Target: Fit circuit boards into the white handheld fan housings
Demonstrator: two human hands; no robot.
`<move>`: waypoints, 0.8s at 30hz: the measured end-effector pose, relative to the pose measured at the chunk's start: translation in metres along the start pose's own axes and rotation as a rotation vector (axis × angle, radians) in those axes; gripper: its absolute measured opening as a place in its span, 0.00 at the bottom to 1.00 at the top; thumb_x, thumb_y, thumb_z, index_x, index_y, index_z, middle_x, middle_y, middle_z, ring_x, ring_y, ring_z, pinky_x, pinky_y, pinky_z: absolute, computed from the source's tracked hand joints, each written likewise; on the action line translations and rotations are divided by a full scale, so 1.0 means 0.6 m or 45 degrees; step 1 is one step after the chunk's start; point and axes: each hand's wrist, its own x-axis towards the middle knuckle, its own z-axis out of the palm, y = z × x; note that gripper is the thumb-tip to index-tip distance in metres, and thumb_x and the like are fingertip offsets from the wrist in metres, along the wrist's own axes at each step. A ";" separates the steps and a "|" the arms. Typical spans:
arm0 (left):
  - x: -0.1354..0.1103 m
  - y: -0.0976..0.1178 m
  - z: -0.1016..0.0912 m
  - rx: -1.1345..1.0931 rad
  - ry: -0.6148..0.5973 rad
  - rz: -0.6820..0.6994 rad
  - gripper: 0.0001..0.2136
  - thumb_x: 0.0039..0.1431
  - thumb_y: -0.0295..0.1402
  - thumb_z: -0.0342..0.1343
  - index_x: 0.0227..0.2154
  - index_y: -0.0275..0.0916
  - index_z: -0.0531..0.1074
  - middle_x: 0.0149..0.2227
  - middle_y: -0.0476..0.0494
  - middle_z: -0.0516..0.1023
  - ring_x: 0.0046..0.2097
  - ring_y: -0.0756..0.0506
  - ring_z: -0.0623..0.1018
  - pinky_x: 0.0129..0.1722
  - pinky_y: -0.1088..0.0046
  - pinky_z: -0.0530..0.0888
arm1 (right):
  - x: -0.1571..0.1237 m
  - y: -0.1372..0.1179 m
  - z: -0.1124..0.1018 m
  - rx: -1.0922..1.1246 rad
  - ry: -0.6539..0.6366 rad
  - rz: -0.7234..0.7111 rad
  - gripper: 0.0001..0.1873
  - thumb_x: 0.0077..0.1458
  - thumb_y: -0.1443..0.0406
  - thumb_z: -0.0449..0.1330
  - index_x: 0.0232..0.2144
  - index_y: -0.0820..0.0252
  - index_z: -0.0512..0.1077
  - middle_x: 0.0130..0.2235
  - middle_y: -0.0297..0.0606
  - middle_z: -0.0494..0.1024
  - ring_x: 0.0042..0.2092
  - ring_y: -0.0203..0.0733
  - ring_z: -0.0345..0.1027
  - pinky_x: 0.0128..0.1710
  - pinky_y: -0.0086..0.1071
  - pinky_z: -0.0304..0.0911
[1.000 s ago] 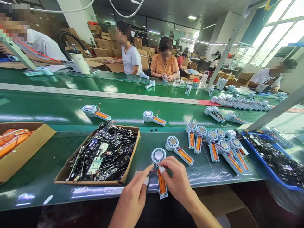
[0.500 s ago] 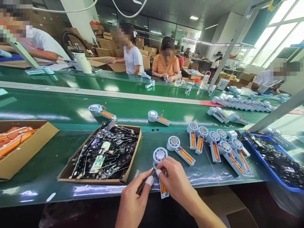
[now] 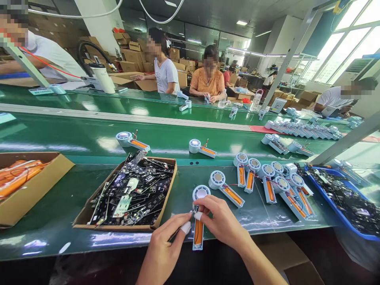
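Observation:
Between the thumb and fingers of my left hand (image 3: 166, 243) is a thin dark circuit board, seen edge-on and mostly hidden. My right hand (image 3: 221, 221) pinches a small white wire connector (image 3: 194, 212) at the board's end, touching my left fingertips. Both thumbs wear white finger covers. Just beyond and beneath my fingers lies a light-blue handheld fan (image 3: 198, 233), its round head away from me and an orange battery in its open handle. Left of my hands stands a cardboard box (image 3: 174, 180) with many loose black circuit boards (image 3: 142, 190).
Several similar fans (image 3: 267, 172) lie to the right, beside a blue tray (image 3: 350, 229) of boards. A box (image 3: 38, 192) of orange batteries is at far left. Beyond, fans rest on a green conveyor belt (image 3: 160, 138). Co-workers sit across; a slanted metal post (image 3: 341, 142) stands at right.
My left hand has shifted slightly left and down, and the board tilts lower. The fan's handle has swung left, now pointing toward me. Fans on the near belt have moved right.

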 end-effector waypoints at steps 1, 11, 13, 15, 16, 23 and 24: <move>0.004 -0.001 -0.006 -0.051 -0.043 -0.044 0.11 0.63 0.33 0.55 0.40 0.44 0.83 0.42 0.44 0.87 0.43 0.43 0.86 0.45 0.73 0.82 | 0.002 0.004 -0.005 0.055 -0.024 -0.012 0.14 0.56 0.79 0.62 0.41 0.59 0.77 0.35 0.35 0.75 0.36 0.39 0.70 0.37 0.29 0.64; 0.017 0.004 0.003 -0.210 -0.056 -0.242 0.12 0.62 0.41 0.56 0.40 0.43 0.83 0.44 0.42 0.86 0.46 0.39 0.84 0.49 0.64 0.81 | -0.002 -0.002 0.000 -0.010 0.082 0.116 0.09 0.62 0.70 0.60 0.39 0.55 0.80 0.34 0.36 0.77 0.37 0.41 0.70 0.38 0.32 0.64; -0.002 0.012 0.009 -0.229 -0.067 -0.330 0.17 0.65 0.45 0.52 0.46 0.44 0.81 0.49 0.41 0.85 0.52 0.38 0.82 0.54 0.61 0.78 | -0.012 -0.007 -0.005 0.148 0.011 0.284 0.08 0.63 0.66 0.60 0.42 0.56 0.79 0.29 0.33 0.76 0.31 0.39 0.68 0.33 0.30 0.63; -0.024 0.016 0.016 -0.293 -0.089 -0.461 0.22 0.69 0.48 0.45 0.52 0.45 0.78 0.54 0.41 0.82 0.57 0.38 0.79 0.60 0.59 0.74 | -0.022 -0.005 -0.009 0.414 -0.024 0.425 0.10 0.62 0.61 0.62 0.44 0.57 0.78 0.28 0.32 0.75 0.30 0.38 0.67 0.31 0.29 0.62; -0.032 0.016 0.020 -0.342 -0.089 -0.518 0.23 0.70 0.48 0.42 0.54 0.44 0.77 0.55 0.41 0.81 0.58 0.39 0.78 0.60 0.59 0.73 | -0.025 -0.001 -0.009 0.551 -0.006 0.467 0.12 0.61 0.58 0.63 0.43 0.58 0.77 0.30 0.33 0.76 0.31 0.38 0.68 0.31 0.29 0.63; 0.004 0.007 0.054 -0.092 -0.126 -0.439 0.17 0.53 0.42 0.60 0.44 0.39 0.78 0.37 0.41 0.83 0.35 0.40 0.80 0.37 0.61 0.79 | -0.024 0.022 0.005 1.270 0.028 0.589 0.19 0.55 0.50 0.65 0.30 0.59 0.69 0.25 0.28 0.68 0.23 0.31 0.57 0.25 0.25 0.58; 0.014 0.009 0.056 -0.074 -0.181 -0.434 0.16 0.52 0.40 0.61 0.42 0.39 0.78 0.35 0.43 0.82 0.33 0.41 0.79 0.37 0.61 0.79 | -0.025 0.020 0.005 1.292 0.012 0.561 0.19 0.55 0.50 0.65 0.29 0.59 0.68 0.24 0.27 0.67 0.23 0.30 0.55 0.25 0.25 0.56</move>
